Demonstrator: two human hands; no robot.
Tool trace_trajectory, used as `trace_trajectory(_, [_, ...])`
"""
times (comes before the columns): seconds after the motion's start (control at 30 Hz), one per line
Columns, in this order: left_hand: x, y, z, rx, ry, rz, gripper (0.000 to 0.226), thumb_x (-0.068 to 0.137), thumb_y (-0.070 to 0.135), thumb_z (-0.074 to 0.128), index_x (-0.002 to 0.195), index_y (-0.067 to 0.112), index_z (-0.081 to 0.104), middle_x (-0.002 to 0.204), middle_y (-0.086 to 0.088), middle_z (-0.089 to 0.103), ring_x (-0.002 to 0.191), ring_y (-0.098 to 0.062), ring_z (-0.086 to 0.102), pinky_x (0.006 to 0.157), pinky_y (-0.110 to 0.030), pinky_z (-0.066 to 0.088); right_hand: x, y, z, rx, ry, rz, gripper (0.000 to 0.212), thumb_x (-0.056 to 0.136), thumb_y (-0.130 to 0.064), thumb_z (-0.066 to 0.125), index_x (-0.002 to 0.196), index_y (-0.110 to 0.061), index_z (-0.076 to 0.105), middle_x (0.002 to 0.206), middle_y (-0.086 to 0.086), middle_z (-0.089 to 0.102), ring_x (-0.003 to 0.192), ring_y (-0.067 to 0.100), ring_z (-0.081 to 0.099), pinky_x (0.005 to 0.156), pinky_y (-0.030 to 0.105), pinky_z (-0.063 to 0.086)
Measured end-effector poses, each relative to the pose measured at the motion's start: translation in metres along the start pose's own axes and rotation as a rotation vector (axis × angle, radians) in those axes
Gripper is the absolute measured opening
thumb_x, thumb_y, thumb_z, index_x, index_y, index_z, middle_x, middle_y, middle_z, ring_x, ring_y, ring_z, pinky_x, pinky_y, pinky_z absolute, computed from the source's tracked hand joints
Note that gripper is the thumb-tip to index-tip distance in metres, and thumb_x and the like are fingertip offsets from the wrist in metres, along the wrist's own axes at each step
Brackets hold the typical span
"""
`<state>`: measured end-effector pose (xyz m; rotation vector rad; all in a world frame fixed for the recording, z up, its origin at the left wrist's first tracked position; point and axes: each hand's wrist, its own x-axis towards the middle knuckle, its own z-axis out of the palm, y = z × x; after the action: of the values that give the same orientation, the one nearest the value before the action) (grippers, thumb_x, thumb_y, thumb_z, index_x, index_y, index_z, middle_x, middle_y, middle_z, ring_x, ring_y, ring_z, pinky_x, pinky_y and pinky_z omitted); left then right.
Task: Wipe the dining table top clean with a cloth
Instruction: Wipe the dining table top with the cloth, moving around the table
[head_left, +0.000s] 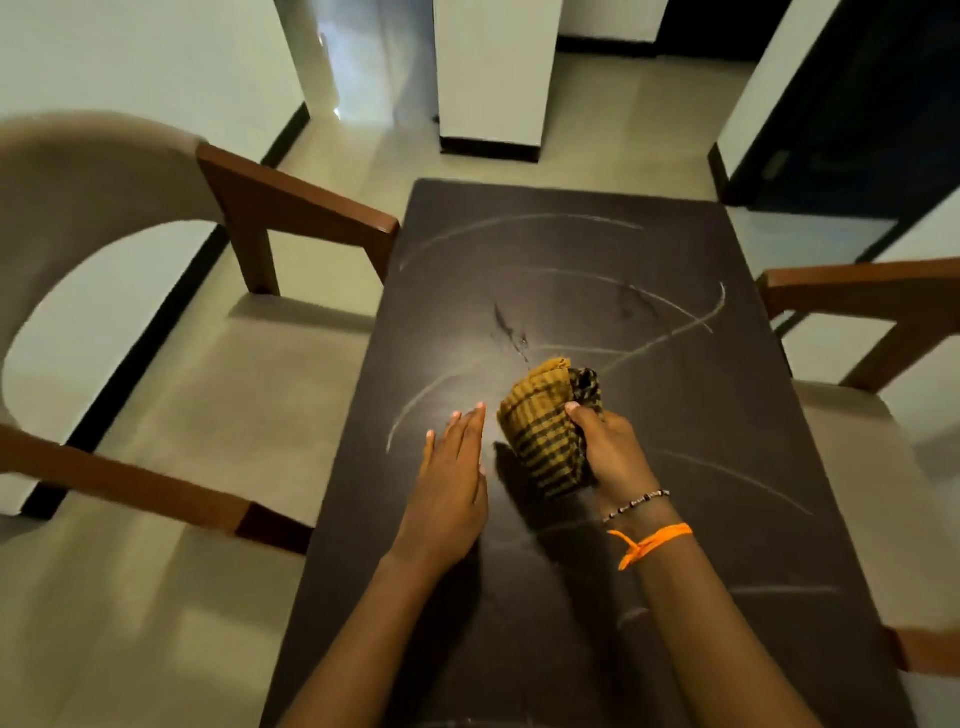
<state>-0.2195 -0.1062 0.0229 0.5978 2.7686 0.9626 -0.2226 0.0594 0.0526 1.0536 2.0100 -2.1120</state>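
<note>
- The cloth (550, 426), yellow with dark checks, is bunched in my right hand (613, 452), fingers and thumb curled round it, and it sits over the middle of the table (779, 519), its lower folds at or just above the dark top; I cannot tell if it presses down.
- Bunched this tight, only a small patch of the cloth can meet the table, so I judge it may skip between strokes and leave strips uncleaned.
- My left hand (452, 483) lies flat just left of the cloth, fingers straight and together, holding nothing. If it rests on the top it may print fresh smudges on the table, or block the cloth's sweep to that side.
- Pale curved streaks (519, 223) arc across the table beyond the cloth, and more run to its right and nearer me. A damp or dusty cloth could smear these about instead of lifting them.
- A dark smear (506, 325) sits just beyond the cloth; a light pass might spread it.
- A chair (291, 208) stands close to the table's left edge and another chair (857, 286) at its right; a wide stroke may knock my knuckles on an armrest or push dirt off onto the seats.
</note>
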Motion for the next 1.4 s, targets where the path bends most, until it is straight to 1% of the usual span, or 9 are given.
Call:
trace_trajectory(0.27, [0.100,-0.085,-0.058,0.126,0.000,-0.160,0.064,0.096,0.024,0.042,0.149,0.013,0.007,0.158,-0.003,0.011,0.146,-0.021,-0.002,0.117,-0.035,-0.003,0.120,-0.077,0.103,-0.236,0.126,-0.321,0.029,0.091,-0.009,0.050,0.065,-0.016,0.061,0.060,-0.005,0.065,0.059,0.006,0.057,0.065,0.019,0.042])
trace_trajectory(0.33, [0.119,-0.101,-0.061,0.134,-0.031,-0.209,0.065,0.096,0.026,0.041,0.149,0.012,0.006,0.158,-0.004,0.008,0.146,-0.021,-0.003,0.117,-0.036,-0.002,0.148,-0.076,0.146,-0.388,-0.004,-0.376,0.020,0.093,-0.021,0.051,0.095,-0.011,0.068,0.093,0.009,0.071,0.081,0.014,0.058,0.075,0.021,0.041])
trace_trajectory(0.4, [0.131,-0.113,-0.059,0.106,-0.066,-0.258,0.064,0.097,0.025,0.039,0.149,0.011,0.004,0.159,-0.004,0.005,0.146,-0.020,-0.004,0.118,-0.036,-0.002,0.171,-0.059,0.185,-0.721,-0.145,-0.442,0.036,0.095,-0.036,0.046,0.123,-0.016,0.055,0.130,0.010,0.056,0.112,0.022,0.053,0.100,0.033,0.035])
trace_trajectory(0.47, [0.139,-0.124,-0.053,0.106,-0.057,-0.288,0.062,0.097,0.023,0.038,0.149,0.011,0.004,0.159,-0.005,0.006,0.146,-0.020,-0.003,0.118,-0.035,-0.001,0.190,-0.035,0.213,-1.067,-0.241,-0.533,0.053,0.095,-0.045,0.039,0.143,-0.023,0.031,0.153,0.003,0.029,0.141,0.026,0.024,0.114,0.053,0.009])
trace_trajectory(0.53, [0.149,-0.131,-0.047,0.136,-0.028,-0.285,0.061,0.098,0.019,0.036,0.149,0.012,0.004,0.158,-0.004,0.006,0.146,-0.019,-0.001,0.118,-0.034,0.000,0.206,-0.014,0.224,-1.295,-0.286,-0.628,0.060,0.096,-0.049,0.031,0.149,-0.032,0.009,0.160,-0.005,0.001,0.147,0.024,-0.002,0.113,0.056,-0.006])
trace_trajectory(0.63, [0.175,-0.138,-0.041,0.145,-0.008,-0.257,0.060,0.097,0.017,0.038,0.149,0.013,0.007,0.158,-0.003,0.008,0.146,-0.019,0.001,0.118,-0.034,0.001,0.228,0.000,0.208,-1.338,-0.179,-0.760,0.060,0.095,-0.051,0.032,0.148,-0.039,0.007,0.160,-0.009,0.001,0.147,0.021,-0.002,0.115,0.051,-0.006])
trace_trajectory(0.87, [0.234,-0.140,-0.037,0.153,-0.097,-0.341,0.094,0.083,0.035,0.065,0.149,0.008,0.003,0.158,-0.011,0.004,0.146,-0.028,0.002,0.117,-0.038,0.013,0.273,-0.019,0.085,-1.362,0.277,-0.538,0.059,0.095,-0.044,0.035,0.148,-0.035,0.013,0.160,-0.004,0.005,0.147,0.026,0.007,0.118,0.048,0.007])
trace_trajectory(1.03, [0.235,-0.147,-0.037,0.051,-0.081,-0.444,0.100,0.072,0.037,0.075,0.146,0.008,0.014,0.148,-0.013,0.033,0.128,-0.034,0.043,0.102,-0.040,0.040,0.294,-0.034,0.077,-1.259,0.391,-0.251,0.059,0.097,-0.045,0.031,0.149,-0.034,0.007,0.160,-0.002,-0.004,0.147,0.028,-0.004,0.117,0.054,0.000])
trace_trajectory(1.4, [0.242,-0.149,-0.039,0.058,-0.093,-0.430,0.105,0.069,0.032,0.079,0.147,0.010,0.012,0.153,-0.010,0.022,0.138,-0.028,0.031,0.107,-0.037,0.033,0.285,-0.033,0.254,-1.402,-0.228,-0.794,0.055,0.095,-0.046,0.031,0.147,-0.041,0.012,0.160,-0.006,-0.001,0.147,0.025,-0.005,0.115,0.052,-0.006])
